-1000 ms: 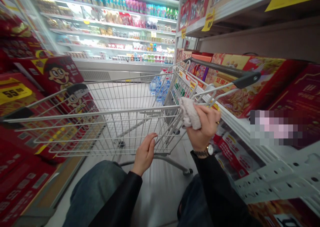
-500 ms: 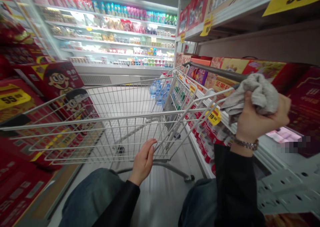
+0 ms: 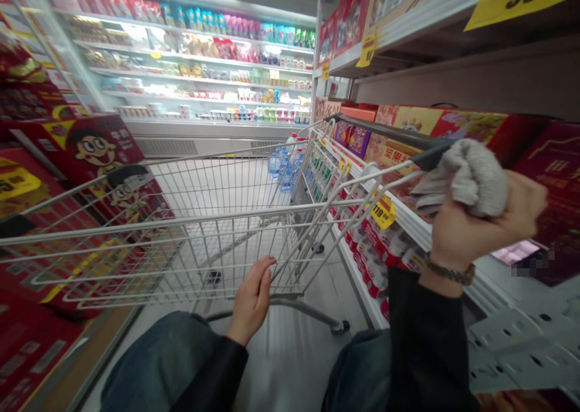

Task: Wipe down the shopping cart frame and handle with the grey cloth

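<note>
An empty wire shopping cart [image 3: 190, 218] stands in a store aisle in front of me. My left hand [image 3: 251, 300] grips the lower back edge of its basket, fingers curled on the wire. My right hand [image 3: 480, 225] is closed on a bunched grey cloth [image 3: 466, 173], pressed against the right end of the cart's dark push handle [image 3: 394, 133]. A watch sits on that wrist. My knees in blue jeans show at the bottom of the view.
Red boxed goods fill shelves on the left [image 3: 90, 152] and right [image 3: 534, 152], close to the cart's sides. A lit refrigerated display [image 3: 203, 67] stands at the aisle's end. Water bottles [image 3: 283, 161] stand on the floor beyond the cart. Yellow price tags [image 3: 383, 212] hang on the right shelf.
My right hand with the cloth has moved from the cart's rear frame up and right to the end of the push handle. My left hand has stayed on the basket's edge.
</note>
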Tool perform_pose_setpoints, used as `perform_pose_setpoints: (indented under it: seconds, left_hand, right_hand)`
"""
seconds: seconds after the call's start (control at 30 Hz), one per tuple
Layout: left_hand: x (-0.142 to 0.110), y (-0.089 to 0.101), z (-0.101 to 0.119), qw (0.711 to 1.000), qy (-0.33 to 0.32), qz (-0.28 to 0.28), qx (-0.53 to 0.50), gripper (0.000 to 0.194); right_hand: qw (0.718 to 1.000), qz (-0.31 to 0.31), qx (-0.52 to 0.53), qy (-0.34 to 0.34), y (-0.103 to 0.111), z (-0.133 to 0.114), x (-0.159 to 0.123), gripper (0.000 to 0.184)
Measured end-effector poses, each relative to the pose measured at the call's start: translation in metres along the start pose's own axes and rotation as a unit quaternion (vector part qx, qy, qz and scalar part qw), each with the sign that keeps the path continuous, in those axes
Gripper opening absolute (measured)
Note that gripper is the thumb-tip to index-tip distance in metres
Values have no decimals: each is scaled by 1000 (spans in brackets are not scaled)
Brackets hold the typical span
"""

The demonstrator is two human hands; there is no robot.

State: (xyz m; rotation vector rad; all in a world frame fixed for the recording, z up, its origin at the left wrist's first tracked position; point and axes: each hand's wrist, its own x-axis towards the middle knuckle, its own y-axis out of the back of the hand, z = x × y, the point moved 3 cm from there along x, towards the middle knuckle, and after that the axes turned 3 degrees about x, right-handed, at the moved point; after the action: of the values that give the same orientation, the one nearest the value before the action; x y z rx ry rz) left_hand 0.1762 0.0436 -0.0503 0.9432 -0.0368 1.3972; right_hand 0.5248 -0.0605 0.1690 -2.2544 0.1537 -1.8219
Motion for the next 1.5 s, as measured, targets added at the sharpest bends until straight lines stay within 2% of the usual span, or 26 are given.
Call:
perform_pose_setpoints:
  seconds: [0.07,0.13,0.2,0.27,0.3,0.37,0.47,0.5,0.57,0.63,0.73,0.77,0.8,0.83,0.93,1.0,1.03,1.1,1.2,1.23,1.27,1.3,1.37,1.43,1.5]
  left_hand:
    - [0,0,0,1000,0,6,0,36]
    - [0,0,0,1000,1,9,-2,36]
    - [1,0,0,1000,0,11,0,36]
    - [1,1,1,1000,-4,10,3,36]
    - [2,1,1,1000,-6,9,5,35]
    - [2,1,1,1000,-7,9,6,35]
    - [1,2,2,1000,-8,8,2,35]
    - [1,2,3,1000,-9,7,1,35]
    - [1,2,3,1000,-9,6,1,35]
    - [1,2,3,1000,-9,6,2,35]
    - [1,2,2,1000,-9,3,1,35]
    - [1,2,2,1000,-9,0,1,35]
    - [1,2,1,1000,-9,-3,1,36]
    - [1,2,0,1000,-10,-4,1,36]
    - [0,3,-1,1000,-13,-3,5,36]
    - [-1,3,-1,1000,-13,0,6,36]
    - [-1,2,-1,1000,-11,1,6,36]
    - [-1,2,-1,1000,-6,0,6,36]
    - [0,1,-1,1000,-5,-5,4,36]
    - [0,1,0,1000,-5,-5,3,36]
    - [0,1,0,1000,-6,-5,2,36]
    - [0,1,0,1000,-6,-5,1,36]
    - [0,1,-1,1000,-4,-6,-2,36]
    - [0,1,-1,1000,-3,-8,-6,35]
    - [-1,1,-2,1000,-1,-10,-8,35]
  right_hand:
    - [1000,-17,-1,-7,-3,1,-2,19]
    - [998,-54,17,-6,-3,-10,-5,22]
    - [988,-136,69,0,-3,-27,-7,25]
    - [967,-224,122,2,-3,-39,-9,25]
    - [960,-245,135,3,-3,-42,-10,24]
    - [970,-211,122,9,-1,-41,-10,23]
    - [995,-80,59,-7,1,-30,-10,23]
    - [997,-55,50,-17,2,-29,-10,23]
    - [996,-62,64,-25,1,-30,-10,23]
    - [986,-133,104,-14,1,-39,-10,23]
    - [929,-328,173,9,-1,-54,-12,24]
    - [912,-367,184,9,-1,-57,-14,26]
    - [909,-373,184,6,0,-57,-14,28]
    - [923,-346,171,0,2,-55,-13,30]
    - [977,-186,101,-16,8,-43,-11,30]
    - [986,-143,85,-14,9,-39,-10,28]
    - [984,-150,93,-12,9,-39,-11,27]
    - [967,-220,127,-2,6,-42,-11,26]
    - [907,-382,176,18,2,-51,-17,30]
    - [893,-412,180,19,2,-53,-19,33]
    - [892,-415,178,16,3,-54,-19,34]
    - [904,-393,168,9,4,-55,-19,33]
    - [940,-312,135,-7,7,-54,-17,30]
    - [960,-255,113,-14,9,-53,-16,28]
    - [960,-255,111,-17,9,-52,-18,27]
